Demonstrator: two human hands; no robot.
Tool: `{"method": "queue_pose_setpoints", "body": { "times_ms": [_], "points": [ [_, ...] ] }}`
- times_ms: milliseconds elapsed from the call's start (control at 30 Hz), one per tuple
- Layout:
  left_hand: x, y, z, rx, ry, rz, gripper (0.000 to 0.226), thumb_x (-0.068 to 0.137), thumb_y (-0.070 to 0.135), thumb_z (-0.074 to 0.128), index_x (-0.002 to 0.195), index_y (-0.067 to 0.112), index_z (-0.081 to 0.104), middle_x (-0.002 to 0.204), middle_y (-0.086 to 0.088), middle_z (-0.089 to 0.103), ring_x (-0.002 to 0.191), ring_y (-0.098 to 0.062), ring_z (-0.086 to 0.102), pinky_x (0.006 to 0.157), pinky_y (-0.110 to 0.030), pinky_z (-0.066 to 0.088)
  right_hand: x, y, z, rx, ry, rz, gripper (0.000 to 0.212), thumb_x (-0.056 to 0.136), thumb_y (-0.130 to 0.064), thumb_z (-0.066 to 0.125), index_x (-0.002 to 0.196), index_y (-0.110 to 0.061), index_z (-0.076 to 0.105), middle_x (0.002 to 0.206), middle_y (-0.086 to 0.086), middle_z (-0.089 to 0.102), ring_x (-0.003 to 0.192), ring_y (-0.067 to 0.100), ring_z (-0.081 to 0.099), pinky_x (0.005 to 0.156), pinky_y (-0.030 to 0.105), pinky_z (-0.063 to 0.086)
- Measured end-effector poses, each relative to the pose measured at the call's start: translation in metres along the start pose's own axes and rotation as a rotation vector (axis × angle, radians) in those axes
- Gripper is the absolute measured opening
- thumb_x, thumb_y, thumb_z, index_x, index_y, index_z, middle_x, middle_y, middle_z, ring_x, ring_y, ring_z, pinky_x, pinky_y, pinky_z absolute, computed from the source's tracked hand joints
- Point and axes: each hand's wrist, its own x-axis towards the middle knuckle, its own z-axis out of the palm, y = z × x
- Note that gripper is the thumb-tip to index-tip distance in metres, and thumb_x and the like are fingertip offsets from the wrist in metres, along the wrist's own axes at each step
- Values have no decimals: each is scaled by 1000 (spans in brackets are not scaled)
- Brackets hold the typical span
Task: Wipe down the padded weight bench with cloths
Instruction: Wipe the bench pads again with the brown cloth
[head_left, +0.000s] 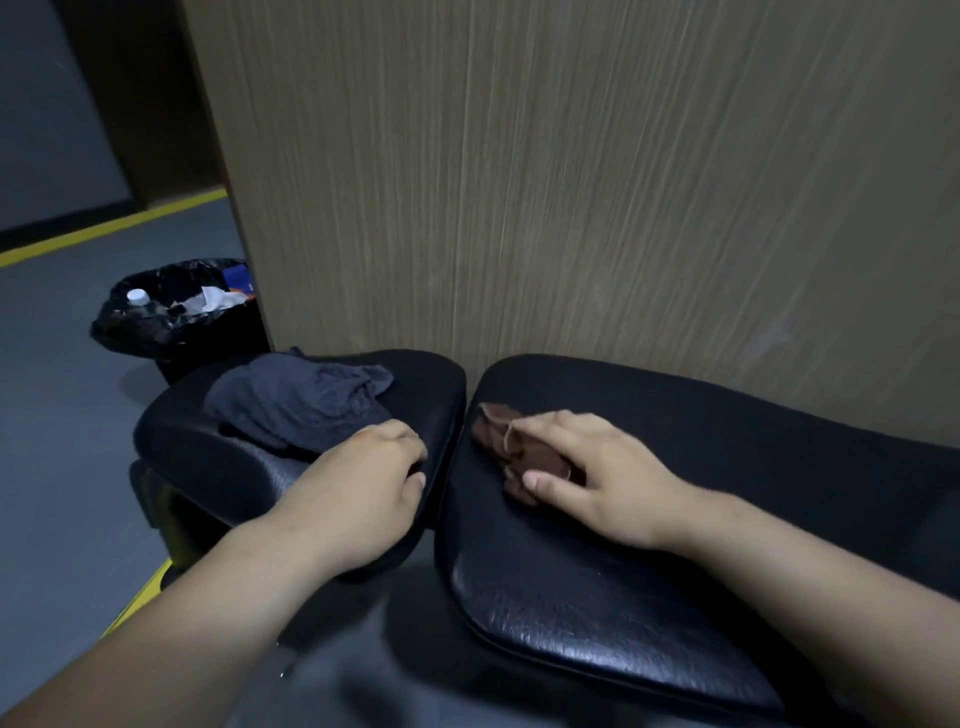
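— Where do the cloths lie?
— The left cloth lies on the left pad. The right cloth lies on the right pad, under the right hand.
— And the left hand?
— It is at the left pad's right end, beside the left cloth.
— Behind?
— The wall panel stands behind both pads, and the bin is behind the left pad.

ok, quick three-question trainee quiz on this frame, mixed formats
1. True or false: the grey cloth lies on the left pad.
2. The right hand rests on: A) grey cloth B) brown cloth C) bare pad.
3. Fill in: beside the wood panel stands a black-bagged ___.

Key: 1 true; 2 B; 3 bin.
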Motion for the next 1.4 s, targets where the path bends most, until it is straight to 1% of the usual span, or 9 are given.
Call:
{"method": "queue_pose_setpoints", "body": {
  "times_ms": [67, 200, 400, 533, 667, 833, 1100, 1233, 1400],
  "points": [
    [-4, 6, -1, 14, -28, -26, 38, 99, 38, 48, 131, 18, 58, 137, 8, 47, 129, -15, 43, 104, -32, 41, -28, -23, 4, 8, -5, -68, 56, 94, -53, 52, 145, -30, 45, 143, -12, 50, 128, 7, 45, 111, 21, 29],
    [-12, 16, 3, 39, -69, -39, 54, 98, 46, 49, 141, 14, 48, 153, 0, 36, 140, -20, 33, 112, -34, 35, -62, -52, 11, -23, -24, -64, 62, 93, -61, 45, 148, -34, 39, 148, -16, 43, 135, 4, 36, 114, 30, 30],
    [-15, 14, 3, 1, -94, -51, 54, 98, 27, 47, 149, 11, 39, 162, -1, 25, 148, -19, 22, 117, -32, 25, -53, -70, 19, -75, -10, -24, 74, 88, -68, 35, 153, -31, 32, 153, -8, 39, 140, 13, 31, 116, 38, 27],
    [-12, 11, 2, -65, -50, -74, 52, 91, 10, 43, 143, 8, 48, 156, -1, 37, 142, -18, 34, 117, -31, 29, -20, -73, 27, -72, 3, -11, 76, 86, -69, 36, 152, -30, 33, 150, -6, 42, 138, 18, 35, 114, 41, 30],
    [-8, 15, 1, -162, 59, -139, 39, 89, 11, 48, 126, 11, 57, 133, 1, 50, 117, -21, 53, 101, -33, 42, 32, -51, 23, -76, -8, 52, 68, 91, -62, 50, 149, -29, 36, 142, -2, 50, 131, 25, 42, 108, 47, 35],
    [-4, 21, 3, -69, 100, -179, 54, 95, 31, 50, 145, 14, 39, 145, 1, 41, 132, -20, 43, 102, -30, 38, 97, -10, 18, -174, -23, 176, 70, 92, -66, 44, 151, -28, 33, 141, 0, 50, 131, 28, 40, 105, 48, 35],
    [10, 41, 2, 113, 88, -163, 42, 95, 47, 43, 131, 24, 46, 130, 10, 45, 120, -15, 45, 92, -36, 47, 156, 29, 17, -434, 12, 286, 71, 94, -69, 31, 152, -27, 32, 145, 12, 38, 131, 32, 33, 106, 48, 29],
    [18, 48, 5, 113, 114, -181, 43, 95, 48, 42, 130, 24, 47, 128, 10, 46, 120, -14, 45, 91, -35, 46, 171, 35, 11, -346, -12, 264, 63, 96, -58, 39, 152, -31, 30, 145, 6, 43, 129, 32, 39, 103, 48, 32],
    [26, 62, 7, 69, 141, -127, 40, 94, 47, 44, 128, 26, 51, 125, 12, 48, 117, -12, 47, 91, -32, 46, 165, 50, 1, -213, 7, 270, 38, 98, -44, 39, 130, -32, 54, 129, 3, 56, 119, 31, 48, 94, 47, 34]
  ]
}}
